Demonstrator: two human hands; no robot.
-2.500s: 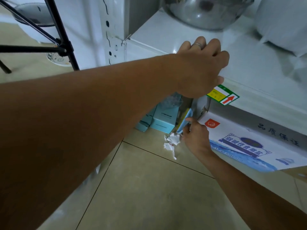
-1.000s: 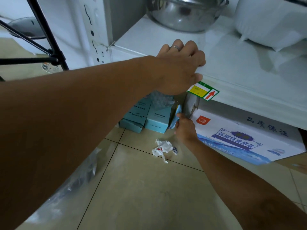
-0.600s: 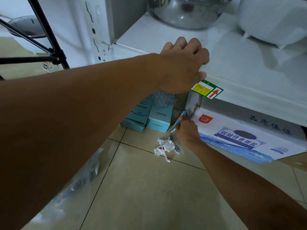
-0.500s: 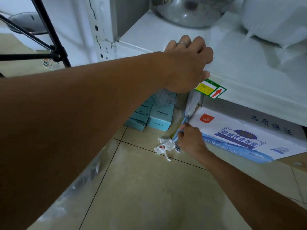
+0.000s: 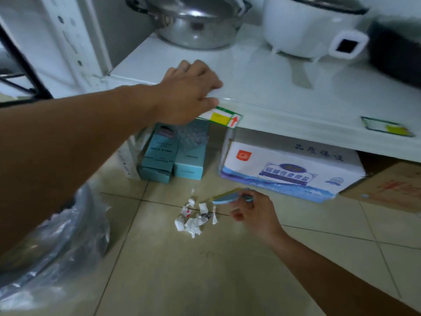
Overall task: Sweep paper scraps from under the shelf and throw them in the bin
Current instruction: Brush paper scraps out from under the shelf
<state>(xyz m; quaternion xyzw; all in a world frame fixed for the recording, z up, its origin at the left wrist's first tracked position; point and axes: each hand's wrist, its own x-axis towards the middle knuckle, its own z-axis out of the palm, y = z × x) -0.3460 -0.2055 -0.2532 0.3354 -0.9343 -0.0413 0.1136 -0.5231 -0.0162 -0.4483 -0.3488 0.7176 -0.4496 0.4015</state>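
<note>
A small heap of crumpled white paper scraps (image 5: 193, 218) lies on the beige tiled floor, out in front of the white shelf (image 5: 273, 87). My right hand (image 5: 252, 212) is just right of the scraps, low over the floor, pinching a flat blue tool with a yellow-green edge (image 5: 230, 197). The tool's tip points left, above the scraps. My left hand (image 5: 189, 92) rests on the shelf's front edge, fingers curled over it. A bin lined with a clear plastic bag (image 5: 52, 242) sits at the lower left, partly hidden by my left forearm.
Under the shelf stand teal boxes (image 5: 173, 156), a white and blue printed carton (image 5: 287, 172) and a brown carton (image 5: 391, 188). On the shelf are a steel pot (image 5: 196, 21), a white rice cooker (image 5: 305, 26) and a dark object (image 5: 396, 46). A black stand leg (image 5: 20, 62) is at left.
My right hand has drawn the blue tool out from the gap between the boxes toward me. The scraps now lie further out on the floor. My left hand stays on the shelf edge.
</note>
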